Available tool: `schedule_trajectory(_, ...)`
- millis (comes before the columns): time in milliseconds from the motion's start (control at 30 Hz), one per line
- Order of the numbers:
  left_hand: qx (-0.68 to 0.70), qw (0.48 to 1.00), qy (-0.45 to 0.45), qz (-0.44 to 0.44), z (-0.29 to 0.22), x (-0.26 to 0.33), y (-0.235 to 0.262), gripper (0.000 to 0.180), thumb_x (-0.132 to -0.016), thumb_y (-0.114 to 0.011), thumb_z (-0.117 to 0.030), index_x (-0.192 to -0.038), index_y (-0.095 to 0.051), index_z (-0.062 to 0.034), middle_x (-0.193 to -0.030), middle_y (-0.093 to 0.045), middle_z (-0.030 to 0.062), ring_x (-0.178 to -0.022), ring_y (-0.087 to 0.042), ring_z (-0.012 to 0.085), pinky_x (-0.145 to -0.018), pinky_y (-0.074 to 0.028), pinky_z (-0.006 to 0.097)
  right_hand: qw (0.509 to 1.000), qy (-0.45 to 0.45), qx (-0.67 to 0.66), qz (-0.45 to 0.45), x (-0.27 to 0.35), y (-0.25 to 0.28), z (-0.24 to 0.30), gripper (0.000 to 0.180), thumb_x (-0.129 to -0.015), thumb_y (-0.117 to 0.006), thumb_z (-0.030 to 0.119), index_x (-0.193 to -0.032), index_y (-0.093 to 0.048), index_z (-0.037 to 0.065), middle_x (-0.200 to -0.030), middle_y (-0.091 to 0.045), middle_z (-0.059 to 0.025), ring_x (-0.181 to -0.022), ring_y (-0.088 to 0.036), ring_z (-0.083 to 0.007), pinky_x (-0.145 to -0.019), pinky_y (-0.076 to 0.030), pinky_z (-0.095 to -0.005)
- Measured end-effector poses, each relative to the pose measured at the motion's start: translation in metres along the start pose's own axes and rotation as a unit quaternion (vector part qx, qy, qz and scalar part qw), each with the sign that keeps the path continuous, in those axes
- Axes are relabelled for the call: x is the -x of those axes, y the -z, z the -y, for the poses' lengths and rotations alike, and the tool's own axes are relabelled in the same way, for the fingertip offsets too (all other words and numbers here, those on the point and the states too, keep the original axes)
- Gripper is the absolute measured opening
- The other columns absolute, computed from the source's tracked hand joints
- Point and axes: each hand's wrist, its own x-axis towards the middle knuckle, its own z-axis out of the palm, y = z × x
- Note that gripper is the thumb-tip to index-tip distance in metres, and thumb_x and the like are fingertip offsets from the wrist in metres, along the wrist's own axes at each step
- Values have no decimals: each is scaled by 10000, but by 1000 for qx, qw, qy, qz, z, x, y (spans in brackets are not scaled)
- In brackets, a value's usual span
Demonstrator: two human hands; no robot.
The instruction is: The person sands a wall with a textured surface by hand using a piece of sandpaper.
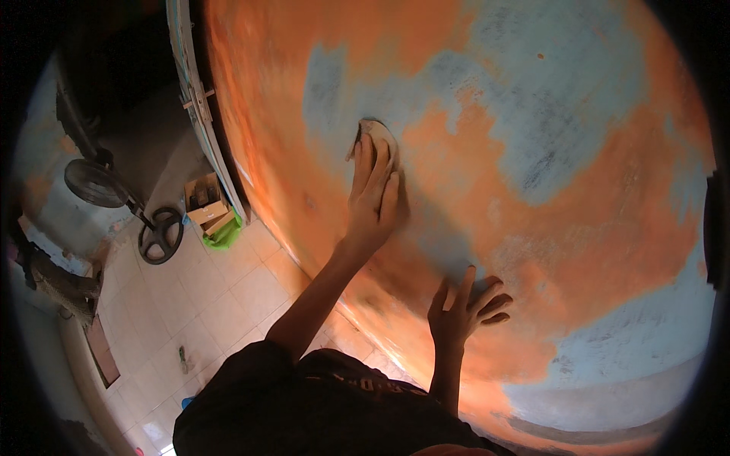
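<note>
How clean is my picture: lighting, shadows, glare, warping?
Head view: fisheye warping bows the orange-and-blue painted wall; head view: soft shadows fall right of the bare left hand, laid over a pale curved pad, and the bare right hand; head view: the dark opening at upper left loses most detail, while the wall's lower-left edge glares.

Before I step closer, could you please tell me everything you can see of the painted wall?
The painted wall is upright, covered in irregular orange and pale blue-grey patches with ragged borders and dark scuffs in the blue. Its paint looks worn; the material beneath cannot be told. It fills the view's middle and right, bowed by the lens, meeting the tiled floor below. The left hand holds a beige pad against it; the right hand spreads its fingers on or just off it.
</note>
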Motion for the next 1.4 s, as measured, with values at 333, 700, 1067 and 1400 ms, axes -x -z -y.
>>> schedule_trajectory(333,-22,999,25,-7,14,-23,2,599,-1030,-357,-195,-1498,-190,139,-1557,-69,412,-1432,-51,608,-1170,-99,618,1000,-20,-6,14,0,-4,-2,574,-853,-679,382,-1396,-535,265,-1558,-157,-319,-1338,-108,-708,-903,-90,-883)
schedule_trajectory(700,29,993,87,74,93,22,33,669,-988,-358,-264,-1502,-184,127,-1565,-6,407,-1425,-7,624,-1160,-68,648,992,-92,-80,-42,-33,-14,87,646,-1013,-449,463,-1562,-306,154,-1632,13,-282,-1482,110,-513,-1087,85,-726)
schedule_trajectory(1067,11,983,-62,174,153,-6,68,802,-932,-377,-454,-1510,-177,65,-1518,-97,431,-1371,-110,658,-1115,-117,684,972,16,-230,-34,-98,-52,239,563,-957,-523,121,-1489,-376,10,-1582,-287,-246,-1502,-132,-446,-1170,10,-618)
schedule_trajectory(1400,72,942,-191,268,150,-84,97,918,-911,-322,-707,-1536,-305,-35,-1596,-170,295,-1447,-149,542,-1140,-131,639,941,49,-275,-193,-123,-47,247,510,-792,-672,-6,-1291,-581,49,-1365,-548,-172,-1350,-429,-413,-1139,-257,-586)
